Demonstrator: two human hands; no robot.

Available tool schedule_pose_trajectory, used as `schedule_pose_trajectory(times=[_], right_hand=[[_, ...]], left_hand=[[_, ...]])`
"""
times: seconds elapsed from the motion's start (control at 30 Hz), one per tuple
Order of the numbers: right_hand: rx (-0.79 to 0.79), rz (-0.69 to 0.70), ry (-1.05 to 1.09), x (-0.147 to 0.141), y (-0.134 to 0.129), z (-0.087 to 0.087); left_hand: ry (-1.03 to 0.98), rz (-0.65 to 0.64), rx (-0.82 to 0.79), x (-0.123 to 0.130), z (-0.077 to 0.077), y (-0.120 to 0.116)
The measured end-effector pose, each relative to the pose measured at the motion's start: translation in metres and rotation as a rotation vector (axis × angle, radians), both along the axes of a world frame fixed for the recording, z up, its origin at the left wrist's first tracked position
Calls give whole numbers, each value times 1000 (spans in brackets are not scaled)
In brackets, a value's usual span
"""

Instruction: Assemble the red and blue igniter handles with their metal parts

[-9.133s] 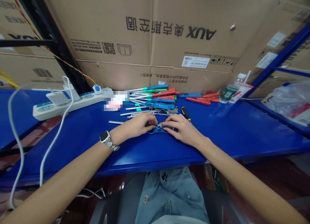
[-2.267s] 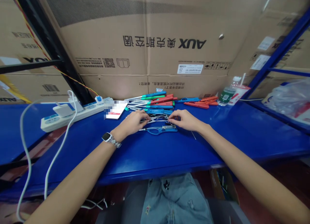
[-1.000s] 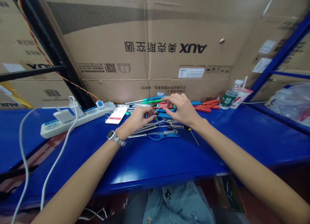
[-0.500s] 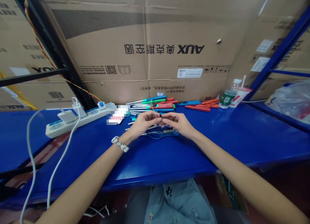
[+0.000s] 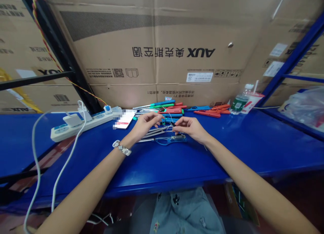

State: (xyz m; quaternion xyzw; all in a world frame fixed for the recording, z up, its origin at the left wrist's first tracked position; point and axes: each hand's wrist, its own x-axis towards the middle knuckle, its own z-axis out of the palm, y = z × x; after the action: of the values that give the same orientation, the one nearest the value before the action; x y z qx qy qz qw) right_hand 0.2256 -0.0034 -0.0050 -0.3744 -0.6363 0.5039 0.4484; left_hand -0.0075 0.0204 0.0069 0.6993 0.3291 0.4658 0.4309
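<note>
My right hand point(image 5: 191, 128) pinches a small black part point(image 5: 173, 124) with a thin pale wire point(image 5: 170, 114) rising from it in a loop. To its left, my left hand point(image 5: 148, 123) has thumb and fingertips pressed together close to the wire; whether anything is between them is too small to make out. Below the hands lies an opened blue lighter handle point(image 5: 167, 142) with a long metal tube and a wire in it. More thin metal tubes point(image 5: 153, 133) lie just above it, partly behind my hands.
Behind my hands is a pile of long-necked lighters with a red handle point(image 5: 173, 110) on top. Orange handle shells point(image 5: 210, 113) lie right of it, then a bottle point(image 5: 237, 104) and a cup point(image 5: 250, 102). A power strip point(image 5: 60, 133) and a white card point(image 5: 125, 120) are at left.
My hands were together at the black part and have moved apart. The left hand went left, the right hand slightly right with the black part. The view has shifted a little.
</note>
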Motion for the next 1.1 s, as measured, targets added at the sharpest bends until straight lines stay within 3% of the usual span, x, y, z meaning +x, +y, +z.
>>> schedule_pose_trajectory(times=[0.2, 0.33, 0.47, 0.83, 1.1], right_hand=[[355, -118, -433, 13, -13, -1], [478, -43, -609, 23, -22, -1], [514, -13, -708, 25, -26, 1], [533, -2, -829, 17, -33, 10], [475, 8, -887, 15, -36, 12]], left_hand=[[80, 39, 92, -21, 7, 2], [402, 54, 223, -42, 2, 1], [651, -55, 259, -53, -2, -1], [707, -69, 198, -52, 6, -8], [824, -150, 163, -51, 3, -8]])
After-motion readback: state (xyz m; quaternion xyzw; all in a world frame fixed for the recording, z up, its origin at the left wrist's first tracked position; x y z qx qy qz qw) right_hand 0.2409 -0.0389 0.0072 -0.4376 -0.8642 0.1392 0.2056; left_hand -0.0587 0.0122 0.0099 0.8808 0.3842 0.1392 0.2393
